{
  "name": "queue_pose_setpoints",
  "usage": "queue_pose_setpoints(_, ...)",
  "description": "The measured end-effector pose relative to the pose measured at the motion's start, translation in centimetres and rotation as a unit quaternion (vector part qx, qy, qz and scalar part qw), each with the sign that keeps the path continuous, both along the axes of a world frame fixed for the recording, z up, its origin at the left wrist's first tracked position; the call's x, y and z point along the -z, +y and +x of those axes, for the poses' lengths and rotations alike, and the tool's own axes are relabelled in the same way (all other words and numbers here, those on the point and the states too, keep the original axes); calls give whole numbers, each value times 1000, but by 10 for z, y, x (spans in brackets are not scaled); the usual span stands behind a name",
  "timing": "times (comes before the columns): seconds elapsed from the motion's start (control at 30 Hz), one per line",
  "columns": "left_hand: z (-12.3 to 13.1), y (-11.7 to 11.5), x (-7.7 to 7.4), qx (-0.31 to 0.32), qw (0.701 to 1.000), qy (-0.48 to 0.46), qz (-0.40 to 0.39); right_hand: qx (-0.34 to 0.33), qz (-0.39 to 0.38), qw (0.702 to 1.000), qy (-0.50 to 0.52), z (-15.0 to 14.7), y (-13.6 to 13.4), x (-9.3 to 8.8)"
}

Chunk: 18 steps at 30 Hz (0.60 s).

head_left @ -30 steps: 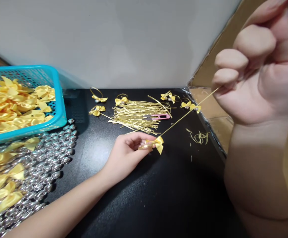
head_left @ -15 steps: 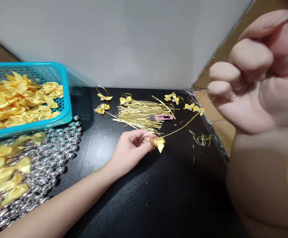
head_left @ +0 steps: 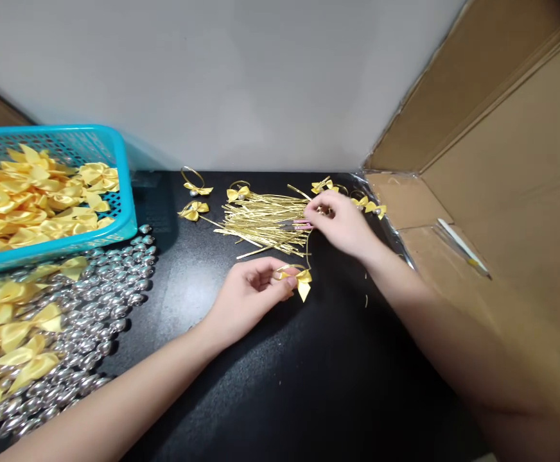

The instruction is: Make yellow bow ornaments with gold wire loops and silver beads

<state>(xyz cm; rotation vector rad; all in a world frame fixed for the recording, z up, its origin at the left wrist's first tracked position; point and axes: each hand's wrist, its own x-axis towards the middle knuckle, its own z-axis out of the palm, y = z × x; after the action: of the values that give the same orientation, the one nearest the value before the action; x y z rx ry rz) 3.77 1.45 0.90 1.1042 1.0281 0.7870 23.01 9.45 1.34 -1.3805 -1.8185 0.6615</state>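
Observation:
My left hand (head_left: pixel 255 289) pinches a yellow satin bow (head_left: pixel 304 282) with a gold wire tie looped behind it. A loose end of the wire sticks up from the bow. My right hand (head_left: pixel 340 221) is closed over the handle of small pink thread snips (head_left: pixel 302 224). The snips' blades point left across a pile of gold wire ties (head_left: pixel 265 221); the rest of the handle is hidden under my fingers.
On the left stands a turquoise basket (head_left: pixel 128 192) of yellow bows, with silver beads (head_left: pixel 116 282) in front. Finished-looking bows with wire loops (head_left: pixel 197 188) lie around the pile. A white pen-like tool (head_left: pixel 460 244) rests on cardboard at right.
My right hand has come down from the upper right, near the camera, to the pink snips. My left hand still holds the bow; its wire end now stands up instead of stretching right.

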Motion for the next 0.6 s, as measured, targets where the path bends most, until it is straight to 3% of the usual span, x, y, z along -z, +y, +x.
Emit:
queue_pose_setpoints(0.07,-3,-5,0,3,1000,13,-16,7,16,997,-74,-7,-8,16)
queue_pose_setpoints(0.17,-6,-13,4,2,999,21,-31,20,30,993,-108,-14,-18,29)
queue_pose_setpoints(0.4,-12,-23,16,1,1000,9,-27,20,75,995,-60,-9,-46,36)
queue_pose_setpoints(0.6,-13,-24,18,1,999,-36,-21,33,47,993,-100,-5,-70,42)
